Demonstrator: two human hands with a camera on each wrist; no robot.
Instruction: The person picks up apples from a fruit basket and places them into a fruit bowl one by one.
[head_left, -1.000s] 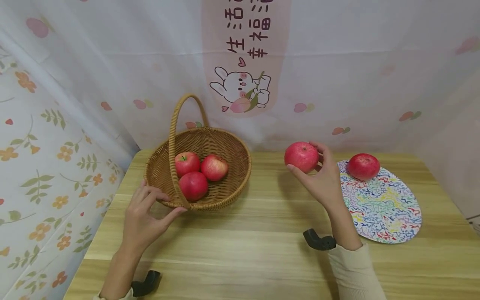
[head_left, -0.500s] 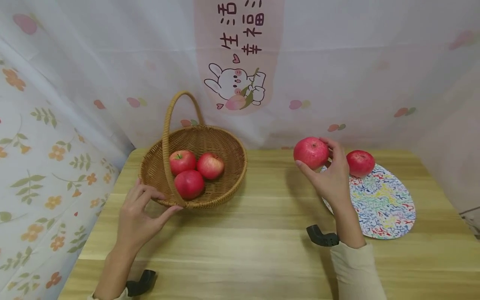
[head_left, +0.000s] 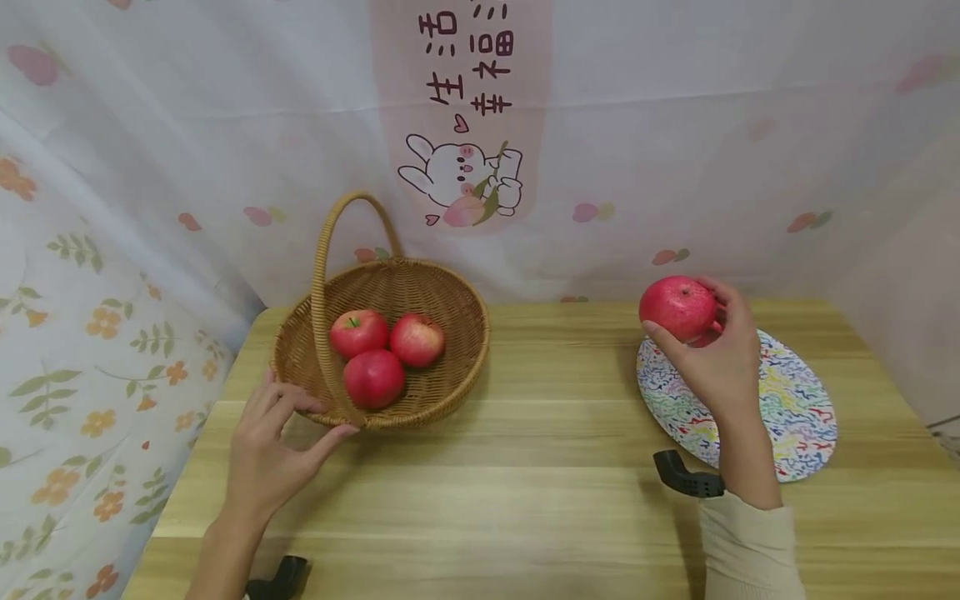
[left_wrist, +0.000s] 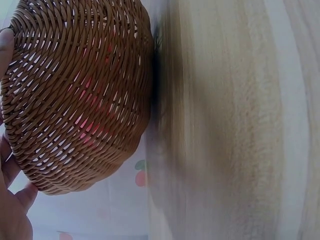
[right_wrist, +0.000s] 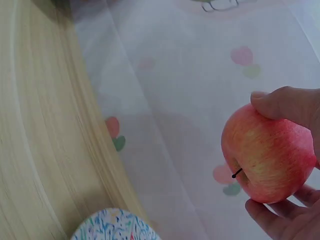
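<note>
My left hand (head_left: 266, 454) grips the front left rim of a wicker basket (head_left: 457, 392), thumb and fingers at the edge near the handle's foot. Three red apples (head_left: 375, 379) lie together in it; in the left wrist view they show faintly through the weave (left_wrist: 75, 100). My right hand (head_left: 723, 367) holds another apple (head_left: 677, 308) between thumb and fingers, above the far left part of a flat plate (head_left: 802, 417) with coloured squiggles. The right wrist view shows this apple's stem end (right_wrist: 270, 155). Behind the hand, a second apple (head_left: 706, 337) on the plate is almost wholly hidden.
The wooden table (head_left: 480, 508) ends at a white printed curtain (head_left: 622, 150) behind the basket and plate. A flowered cloth (head_left: 82, 375) hangs along the left side. Black camera mounts (head_left: 686, 477) jut from both wrists.
My right hand has carried its apple rightward from left of the plate to over it, now covering most of the apple lying there. My left hand stays on the basket rim.
</note>
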